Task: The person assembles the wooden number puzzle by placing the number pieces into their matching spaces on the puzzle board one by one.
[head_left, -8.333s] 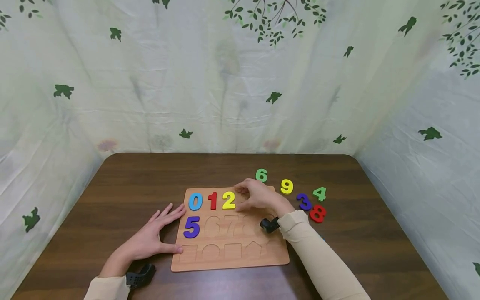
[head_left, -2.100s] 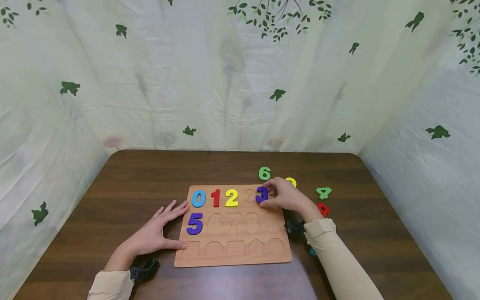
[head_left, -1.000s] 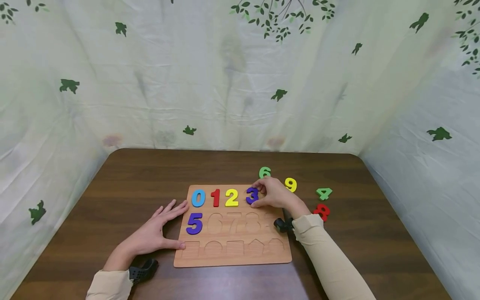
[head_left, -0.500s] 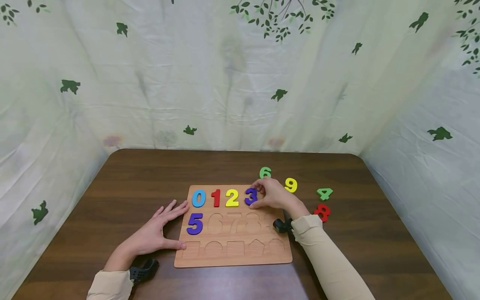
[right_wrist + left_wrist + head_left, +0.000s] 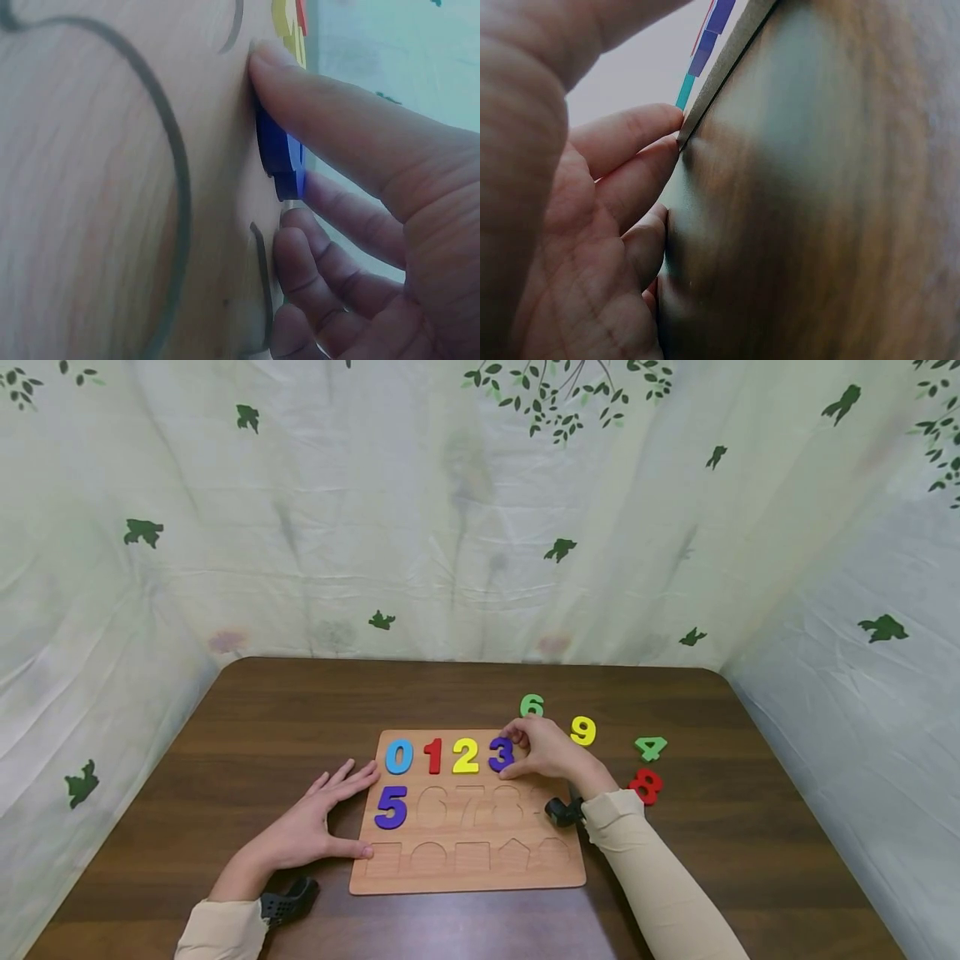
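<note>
A purple number 3 piece [image 5: 500, 755] sits in the top row of a wooden number puzzle board [image 5: 465, 881], right of the yellow 2 [image 5: 466, 756]. My right hand [image 5: 551, 752] pinches the 3 between thumb and fingers; the right wrist view shows the blue-looking piece [image 5: 277, 146] standing proud of the board by the thumb. My left hand [image 5: 307, 835] lies with spread fingers against the board's left edge, thumb on its lower left. In the left wrist view, fingertips [image 5: 664, 120] touch the board's edge. A blue 0 [image 5: 399, 757], red 1 [image 5: 432, 756] and purple 5 [image 5: 391, 807] are also on the board.
Loose on the brown table [image 5: 300, 710], to the right of and behind the board, lie a green 6 [image 5: 532, 704], yellow 9 [image 5: 582, 731], green 4 [image 5: 650, 748] and red 8 [image 5: 646, 786]. A patterned curtain [image 5: 480, 568] surrounds the table's back and sides.
The 3 went from the table at the right onto the board in my right hand, then slid left beside the 2. Lately it has barely shifted. My left hand has stayed at the board's edge.
</note>
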Demonstrator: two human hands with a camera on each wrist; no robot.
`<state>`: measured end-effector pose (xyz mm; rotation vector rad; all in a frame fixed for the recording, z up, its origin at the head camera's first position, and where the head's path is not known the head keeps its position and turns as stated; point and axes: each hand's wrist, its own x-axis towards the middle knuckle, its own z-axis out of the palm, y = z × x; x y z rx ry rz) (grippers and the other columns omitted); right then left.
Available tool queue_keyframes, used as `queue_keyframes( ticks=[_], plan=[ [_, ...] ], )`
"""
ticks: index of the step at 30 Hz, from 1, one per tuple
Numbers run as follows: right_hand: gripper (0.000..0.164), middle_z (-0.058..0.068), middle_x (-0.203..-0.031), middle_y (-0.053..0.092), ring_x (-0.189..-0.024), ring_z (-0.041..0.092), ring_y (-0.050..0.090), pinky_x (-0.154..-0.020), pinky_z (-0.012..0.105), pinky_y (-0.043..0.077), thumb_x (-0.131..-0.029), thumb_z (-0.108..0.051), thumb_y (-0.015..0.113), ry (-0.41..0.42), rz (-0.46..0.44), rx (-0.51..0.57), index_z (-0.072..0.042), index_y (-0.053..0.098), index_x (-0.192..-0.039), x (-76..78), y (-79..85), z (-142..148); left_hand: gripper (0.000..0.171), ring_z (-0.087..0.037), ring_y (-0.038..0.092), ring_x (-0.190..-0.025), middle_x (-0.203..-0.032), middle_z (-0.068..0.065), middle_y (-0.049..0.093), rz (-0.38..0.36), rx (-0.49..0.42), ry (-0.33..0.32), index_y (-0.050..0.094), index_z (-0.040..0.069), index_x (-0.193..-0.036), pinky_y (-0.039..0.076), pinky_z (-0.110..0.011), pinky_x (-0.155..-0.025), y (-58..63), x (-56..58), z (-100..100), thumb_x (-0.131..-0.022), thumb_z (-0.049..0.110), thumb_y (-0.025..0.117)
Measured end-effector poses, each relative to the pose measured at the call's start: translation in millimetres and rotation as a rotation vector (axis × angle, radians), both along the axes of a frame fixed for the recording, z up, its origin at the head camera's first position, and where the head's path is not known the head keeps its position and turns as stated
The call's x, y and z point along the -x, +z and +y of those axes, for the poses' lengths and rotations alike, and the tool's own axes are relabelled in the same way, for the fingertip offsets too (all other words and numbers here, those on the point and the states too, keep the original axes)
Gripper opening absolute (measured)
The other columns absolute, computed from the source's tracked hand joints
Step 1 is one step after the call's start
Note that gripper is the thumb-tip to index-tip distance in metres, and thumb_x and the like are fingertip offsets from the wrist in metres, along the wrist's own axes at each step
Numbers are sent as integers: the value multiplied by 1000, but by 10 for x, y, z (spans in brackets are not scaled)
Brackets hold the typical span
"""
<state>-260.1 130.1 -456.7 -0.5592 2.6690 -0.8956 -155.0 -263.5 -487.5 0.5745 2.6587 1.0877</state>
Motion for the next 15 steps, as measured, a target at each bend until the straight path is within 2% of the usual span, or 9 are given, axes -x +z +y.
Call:
queue_keyframes(
  ticks=[15],
  plan=[
    [63, 3, -110, 66, -99, 18, 58, -94, 35, 54, -78, -30, 99, 0, -6, -9, -8, 71, -130, 2, 16, 9, 108, -54, 9, -165, -176, -11, 34, 5, 5, 3, 46, 20, -165, 0, -79, -127, 23, -4, -2, -74, 50, 96]
  ],
)
